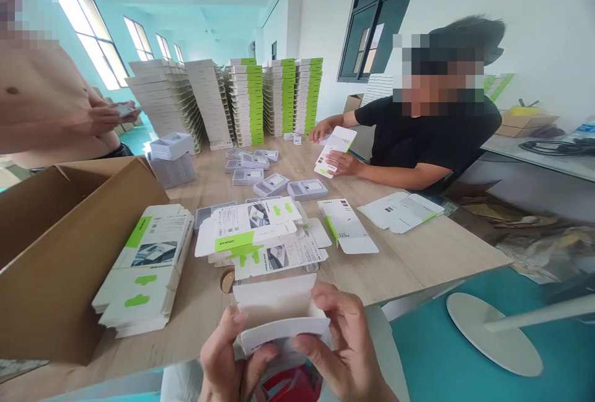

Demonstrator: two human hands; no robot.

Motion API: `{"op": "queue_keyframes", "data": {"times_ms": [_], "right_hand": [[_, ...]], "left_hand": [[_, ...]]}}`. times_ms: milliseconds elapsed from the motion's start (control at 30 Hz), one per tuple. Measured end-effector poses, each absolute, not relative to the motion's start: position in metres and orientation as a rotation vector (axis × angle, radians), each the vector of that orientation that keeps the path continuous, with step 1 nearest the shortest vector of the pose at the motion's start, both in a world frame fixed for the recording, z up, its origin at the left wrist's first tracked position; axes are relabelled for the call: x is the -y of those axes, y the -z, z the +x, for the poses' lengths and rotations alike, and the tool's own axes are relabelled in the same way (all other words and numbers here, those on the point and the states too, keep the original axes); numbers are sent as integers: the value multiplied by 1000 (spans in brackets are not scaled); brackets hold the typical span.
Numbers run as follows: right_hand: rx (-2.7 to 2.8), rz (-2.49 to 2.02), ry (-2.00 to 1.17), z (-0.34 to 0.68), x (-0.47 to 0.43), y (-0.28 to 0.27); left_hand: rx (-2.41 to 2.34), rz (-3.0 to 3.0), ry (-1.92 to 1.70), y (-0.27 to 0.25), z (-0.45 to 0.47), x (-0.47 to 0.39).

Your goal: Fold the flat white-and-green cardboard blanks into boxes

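Close to me at the table's near edge, my left hand (235, 352) and my right hand (341, 343) grip a white cardboard box (284, 327) from both sides. Its upper end is open, with a flap raised at the back. Both thumbs press on the near panel. Something red (292, 384) shows below the box; I cannot make out what it is. Just beyond my hands lies a loose pile of flattened printed boxes (253, 228) in white and green. To its left is a neater stack of flat boxes (149, 266).
A large open carton (69, 247) stands at the left. White plastic trays (274, 184) lie mid-table, with tall stacks of boxes (246, 101) behind. At right a co-worker (432, 123) holds a flat box (335, 151); another person (56, 98) stands at left holding a small item.
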State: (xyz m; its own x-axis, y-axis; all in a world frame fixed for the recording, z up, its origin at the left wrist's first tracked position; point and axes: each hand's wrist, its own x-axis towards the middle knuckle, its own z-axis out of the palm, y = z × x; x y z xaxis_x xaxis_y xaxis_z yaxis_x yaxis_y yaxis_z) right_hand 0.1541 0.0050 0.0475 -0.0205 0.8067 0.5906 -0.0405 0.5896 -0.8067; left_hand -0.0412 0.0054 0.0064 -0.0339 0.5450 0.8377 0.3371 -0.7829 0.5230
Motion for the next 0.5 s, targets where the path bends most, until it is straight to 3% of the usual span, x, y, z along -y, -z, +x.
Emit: {"op": "queue_keyframes", "data": {"times_ms": [100,300,500], "right_hand": [[1493,-576,-667,161,-13,-55],[1279,-499,-637,150,-7,-26],[1124,-807,-1214,172,-13,-64]], "left_hand": [[-890,2217,-1941,-9,-56,-12],[-1034,1987,-2003,-15,-42,-1],[-1161,1406,-1659,-38,-9,26]]}}
